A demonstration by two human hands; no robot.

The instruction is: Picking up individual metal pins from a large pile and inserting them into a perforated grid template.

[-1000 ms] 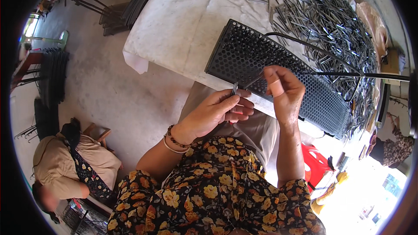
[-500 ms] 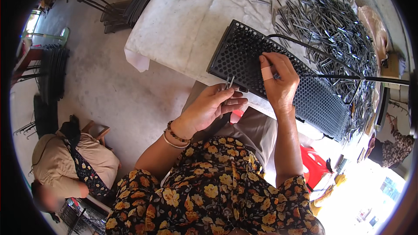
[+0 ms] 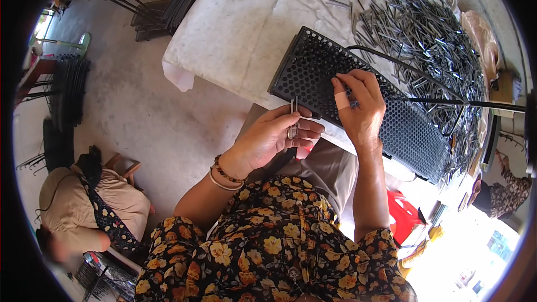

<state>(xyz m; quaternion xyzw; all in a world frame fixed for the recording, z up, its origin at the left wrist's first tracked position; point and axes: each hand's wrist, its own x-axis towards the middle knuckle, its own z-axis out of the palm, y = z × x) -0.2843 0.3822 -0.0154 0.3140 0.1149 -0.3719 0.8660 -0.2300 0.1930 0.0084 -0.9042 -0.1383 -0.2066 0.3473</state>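
Observation:
My left hand (image 3: 274,133), palm turned up, is closed on a few thin metal strips (image 3: 294,104) that stick up past the thumb and fingertips. It is beside the near left edge of a black perforated metal panel (image 3: 417,138) with rows of round holes. Over the panel is my right hand (image 3: 362,100), a light bandage round one of its digits. Its fingers are bent to the thumb just above the holes; whatever is between them is hidden. A black bent rod (image 3: 430,99) crosses the panel's far side and runs off to the right.
A large heap of metal strips (image 3: 430,39) covers the right of the white cloth-covered table (image 3: 224,39). Stacked black panels (image 3: 168,14) stand on the floor at left. Another person (image 3: 95,207) sits at lower left. A red plastic object (image 3: 404,215) is by my right elbow.
The strips in my left hand have tilted more upright, and its fingers have shifted slightly. My right fingers have opened a little and lifted slightly, still above the same part of the panel.

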